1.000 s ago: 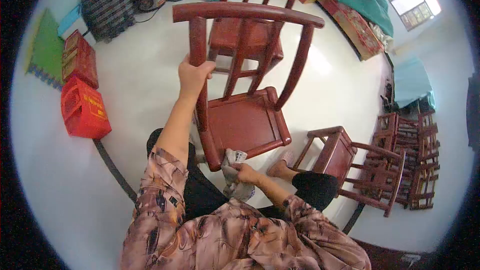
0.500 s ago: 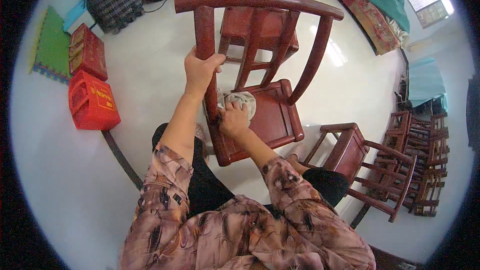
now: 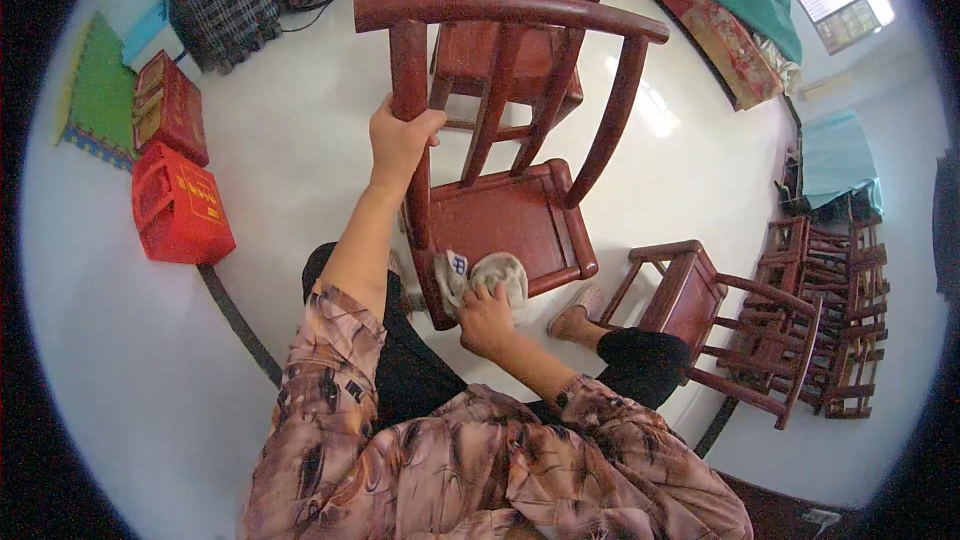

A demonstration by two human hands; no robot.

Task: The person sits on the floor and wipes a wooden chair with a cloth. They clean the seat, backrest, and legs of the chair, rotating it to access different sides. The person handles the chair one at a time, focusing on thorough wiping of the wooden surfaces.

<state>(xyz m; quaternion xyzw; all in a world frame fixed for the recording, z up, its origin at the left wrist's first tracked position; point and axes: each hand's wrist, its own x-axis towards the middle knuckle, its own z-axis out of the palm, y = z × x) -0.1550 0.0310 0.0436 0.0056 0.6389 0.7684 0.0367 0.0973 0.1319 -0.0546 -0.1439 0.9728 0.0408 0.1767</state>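
Note:
A dark red wooden chair (image 3: 502, 223) stands close in front of me, its curved top rail and slatted back reaching up to the left. My left hand (image 3: 398, 145) is wrapped round the left post of its back, below the top rail. Under the fingers of my right hand (image 3: 486, 321) is a bunched pale grey cloth (image 3: 498, 276) with a small blue mark. The cloth lies over the near edge of the seat, and my fingers press on it. Part of its underside is hidden.
A second red chair (image 3: 515, 65) stands just beyond. Another chair (image 3: 685, 290) is by my right leg, with several stacked chairs (image 3: 845, 310) along the right wall. A red bag (image 3: 182, 205), a red box (image 3: 172, 105) and a plaid bag (image 3: 222, 5) line the left wall.
My right hand has drawn the cloth from the seat's back left corner toward its near edge. The chair tilts slightly differently, and my left hand keeps its grip on the post.

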